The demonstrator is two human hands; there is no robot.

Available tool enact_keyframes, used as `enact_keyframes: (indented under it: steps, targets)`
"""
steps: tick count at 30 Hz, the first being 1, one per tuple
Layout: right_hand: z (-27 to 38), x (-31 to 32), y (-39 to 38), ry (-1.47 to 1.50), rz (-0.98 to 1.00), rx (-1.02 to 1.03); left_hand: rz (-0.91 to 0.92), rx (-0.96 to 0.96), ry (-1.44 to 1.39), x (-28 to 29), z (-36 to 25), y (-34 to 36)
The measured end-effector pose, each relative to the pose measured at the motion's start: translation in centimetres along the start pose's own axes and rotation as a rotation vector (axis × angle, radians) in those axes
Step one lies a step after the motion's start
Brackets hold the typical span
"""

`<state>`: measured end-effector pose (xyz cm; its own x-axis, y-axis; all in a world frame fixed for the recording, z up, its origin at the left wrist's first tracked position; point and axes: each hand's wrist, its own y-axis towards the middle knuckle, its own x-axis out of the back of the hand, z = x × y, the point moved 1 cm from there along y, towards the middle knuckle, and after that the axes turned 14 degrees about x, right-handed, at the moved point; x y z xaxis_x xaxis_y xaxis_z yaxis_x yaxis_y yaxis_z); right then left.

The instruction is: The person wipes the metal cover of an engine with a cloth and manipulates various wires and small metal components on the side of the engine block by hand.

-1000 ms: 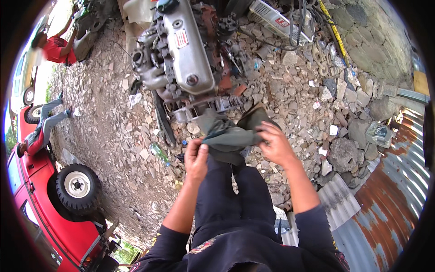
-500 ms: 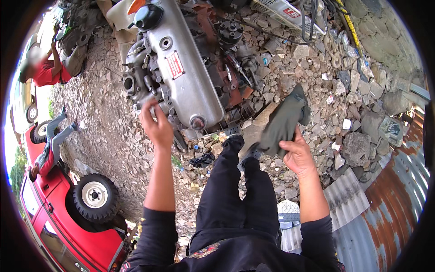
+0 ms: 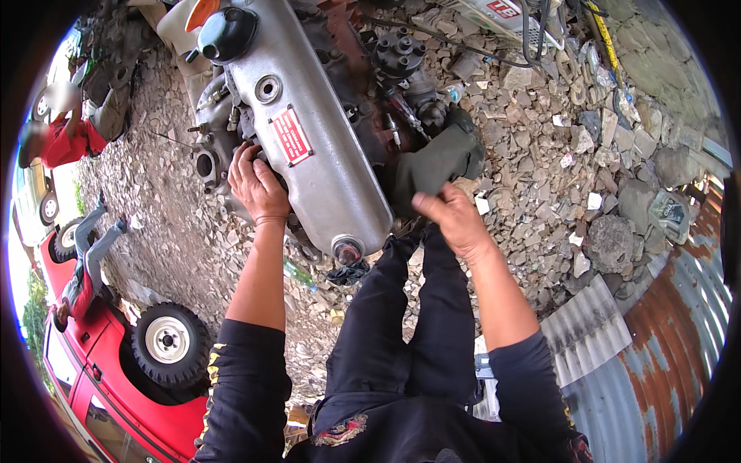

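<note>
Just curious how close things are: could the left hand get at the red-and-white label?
Probably yes: the left hand is right beside the silver engine cover, and nothing covers the label on top.

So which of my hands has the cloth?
Your right hand. It grips the dark green cloth at the right side of the engine, while your left hand is at the engine's left side with no cloth.

Engine [image 3: 312,100] and cloth [image 3: 441,158]
Engine: silver top cover [image 3: 336,181], slanted, upper centre of frame. Cloth: dark green, crumpled, immediately right of cover.
</note>
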<state>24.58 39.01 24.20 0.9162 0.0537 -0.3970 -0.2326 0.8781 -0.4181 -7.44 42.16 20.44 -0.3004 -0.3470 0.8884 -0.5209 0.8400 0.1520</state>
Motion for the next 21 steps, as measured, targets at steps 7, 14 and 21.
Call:
enact_keyframes:
  steps: [7,14,21]
  targets:
    - [2.0,-1.0,4.3,-1.359,0.725,0.059,0.001,-0.019,-0.006,0.6,0.2,0.0]
    - [2.0,-1.4,6.9,-1.824,0.977,0.439,0.01,-0.016,-0.022,0.3,-0.4,0.1]
    - [1.6,-3.9,7.1,-1.832,0.978,0.259,0.006,-0.007,-0.027,0.3,0.0,0.0]
